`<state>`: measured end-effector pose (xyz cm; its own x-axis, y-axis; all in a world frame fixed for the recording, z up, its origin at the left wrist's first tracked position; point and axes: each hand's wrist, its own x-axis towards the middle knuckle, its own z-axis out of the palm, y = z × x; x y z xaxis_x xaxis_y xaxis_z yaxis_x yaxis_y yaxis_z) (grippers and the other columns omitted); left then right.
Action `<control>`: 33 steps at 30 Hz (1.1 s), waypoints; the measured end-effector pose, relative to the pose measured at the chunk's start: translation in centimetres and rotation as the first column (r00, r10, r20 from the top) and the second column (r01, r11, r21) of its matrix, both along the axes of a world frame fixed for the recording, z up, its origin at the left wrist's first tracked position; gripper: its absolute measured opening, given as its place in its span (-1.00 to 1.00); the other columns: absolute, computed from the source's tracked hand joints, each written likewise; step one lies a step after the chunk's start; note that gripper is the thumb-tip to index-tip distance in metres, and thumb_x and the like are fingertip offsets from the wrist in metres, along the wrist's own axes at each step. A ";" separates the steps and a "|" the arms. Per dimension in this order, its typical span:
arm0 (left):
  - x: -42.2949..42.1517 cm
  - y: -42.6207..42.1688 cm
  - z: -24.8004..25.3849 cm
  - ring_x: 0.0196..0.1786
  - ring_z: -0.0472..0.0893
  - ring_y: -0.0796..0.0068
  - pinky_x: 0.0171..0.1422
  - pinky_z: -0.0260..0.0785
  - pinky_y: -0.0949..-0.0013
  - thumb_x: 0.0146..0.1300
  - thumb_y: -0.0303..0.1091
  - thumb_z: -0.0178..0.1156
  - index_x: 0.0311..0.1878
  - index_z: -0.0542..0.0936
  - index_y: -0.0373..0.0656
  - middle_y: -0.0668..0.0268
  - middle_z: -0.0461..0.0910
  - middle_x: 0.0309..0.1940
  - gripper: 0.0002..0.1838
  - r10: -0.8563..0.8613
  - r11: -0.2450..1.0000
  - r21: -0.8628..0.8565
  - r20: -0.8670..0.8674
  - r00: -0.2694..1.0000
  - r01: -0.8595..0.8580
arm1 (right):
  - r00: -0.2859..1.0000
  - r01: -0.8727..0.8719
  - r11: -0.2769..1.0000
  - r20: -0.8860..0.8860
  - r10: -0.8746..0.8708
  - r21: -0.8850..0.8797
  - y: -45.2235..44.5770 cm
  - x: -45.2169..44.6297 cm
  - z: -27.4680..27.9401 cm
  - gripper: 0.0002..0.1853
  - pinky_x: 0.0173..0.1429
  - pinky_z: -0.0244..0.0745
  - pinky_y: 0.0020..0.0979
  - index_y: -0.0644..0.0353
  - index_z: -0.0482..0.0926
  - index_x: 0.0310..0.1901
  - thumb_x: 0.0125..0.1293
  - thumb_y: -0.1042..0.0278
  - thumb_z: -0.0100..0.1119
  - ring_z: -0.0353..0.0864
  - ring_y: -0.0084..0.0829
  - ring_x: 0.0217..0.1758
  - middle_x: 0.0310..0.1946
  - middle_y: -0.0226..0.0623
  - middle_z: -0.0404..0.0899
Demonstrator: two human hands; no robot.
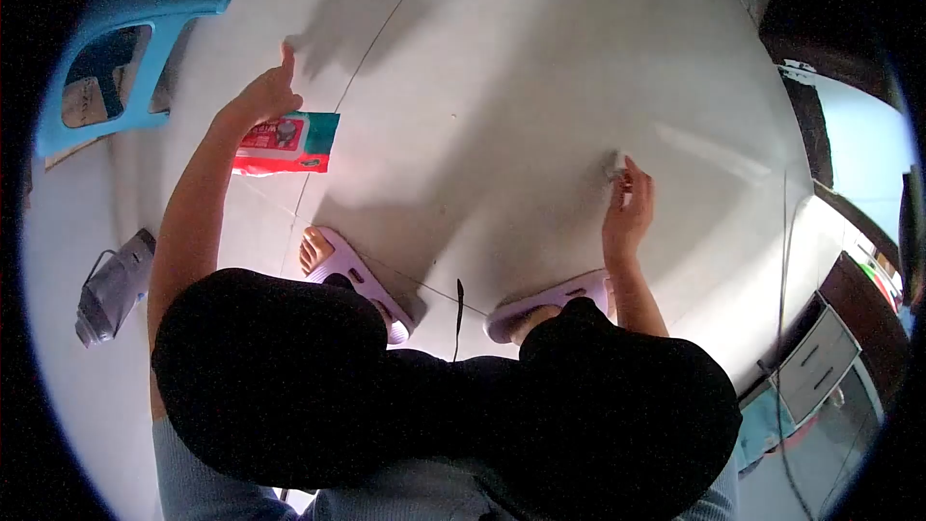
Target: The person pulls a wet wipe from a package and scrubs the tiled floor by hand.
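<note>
Pinching a small white piece [620, 159] at its fingertips, the right hand [631, 210] seems mid-handling, likely calling for a steady pinch next; the left hand [262, 99] extends a finger, red-and-green packet [314, 147] beside its wrist, grip unclear.

Pale tiled floor [540, 87], dark joint lines. On it: lilac slide sandals [340, 256], worn, left of right hand [630, 210] and nearer body; tiny brownish speck [453, 117] left of grip, slightly farther out.
</note>
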<state>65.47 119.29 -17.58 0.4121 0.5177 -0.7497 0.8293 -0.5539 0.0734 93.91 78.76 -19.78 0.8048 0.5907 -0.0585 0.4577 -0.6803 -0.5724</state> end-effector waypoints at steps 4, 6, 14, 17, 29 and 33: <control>0.3 -0.3 0.5 -0.09 0.51 -0.03 0.02 0.35 0.23 -0.01 -0.35 0.05 0.28 -0.36 -0.43 -0.27 0.44 -0.15 -0.05 0.072 0.997 -0.033 -0.005 0.997 -0.072 | 0.568 0.344 0.912 -0.823 -0.014 0.222 -1.4 -4.3 -4.3 -0.74 -0.03 0.36 -0.40 0.15 0.43 -0.03 0.25 0.42 -0.10 0.47 -0.31 -0.15 -0.18 -0.27 0.49; 0.4 -0.3 0.7 -0.08 0.51 -0.02 0.04 0.34 0.23 0.00 -0.36 0.06 0.30 -0.36 -0.37 -0.26 0.44 -0.13 -0.05 0.097 0.994 -0.051 -0.017 0.995 -0.098 | 0.716 -0.320 0.925 -0.587 0.378 0.205 1.6 -9.0 -3.4 -0.72 -0.01 0.36 -0.38 0.12 0.42 -0.02 0.23 0.44 -0.10 0.46 -0.28 -0.12 -0.15 -0.29 0.48; -0.6 0.1 0.2 -0.14 0.52 -0.02 0.02 0.33 0.23 -0.01 -0.38 0.08 0.32 -0.38 -0.27 -0.22 0.47 -0.20 -0.03 0.076 0.997 -0.030 0.078 0.994 -0.073 | 0.710 -0.536 0.821 -0.422 0.564 0.194 -0.1 -6.4 -0.5 -0.72 0.01 0.34 -0.19 0.18 0.49 -0.10 0.22 0.30 -0.11 0.43 -0.13 -0.04 -0.07 -0.18 0.47; -0.5 0.0 0.2 -0.16 0.52 -0.02 0.00 0.34 0.23 -0.01 -0.38 0.08 0.32 -0.39 -0.27 -0.22 0.48 -0.21 -0.02 0.098 0.995 -0.032 0.064 0.993 -0.096 | 0.976 -0.209 0.978 -0.066 0.208 -0.014 -3.7 -2.7 0.6 -0.77 -0.14 0.37 -0.24 0.19 0.48 -0.15 0.19 0.41 -0.12 0.44 -0.14 -0.18 -0.24 -0.19 0.49; -2.6 -0.4 1.3 -0.26 0.55 0.07 -0.08 0.36 0.24 -0.01 -0.38 0.07 0.34 -0.24 -0.25 -0.13 0.53 -0.33 -0.09 0.166 0.983 0.035 0.212 0.963 -0.177 | 0.603 -0.789 0.606 -0.062 0.795 0.099 11.4 -4.9 -3.4 -0.69 0.15 0.23 -0.22 0.19 0.41 -0.01 0.25 0.28 -0.09 0.34 -0.19 0.07 -0.06 -0.17 0.44; -6.3 -3.0 3.7 -0.50 0.52 0.39 -0.26 0.39 0.38 -0.01 -0.46 0.05 0.37 -0.10 -0.06 0.11 0.53 -0.57 -0.16 0.438 0.899 -0.178 0.343 0.831 -0.400 | 0.976 -0.209 0.977 0.049 0.211 -0.032 20.8 8.2 -0.5 -0.77 -0.04 0.39 -0.23 0.17 0.48 -0.16 0.16 0.33 0.00 0.47 -0.14 -0.17 -0.27 -0.12 0.49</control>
<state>59.21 116.26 -13.90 0.4250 0.6374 -0.6428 0.8826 -0.1341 0.4506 102.13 99.55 -20.27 0.6652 0.7457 -0.0380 0.6205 -0.5804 -0.5274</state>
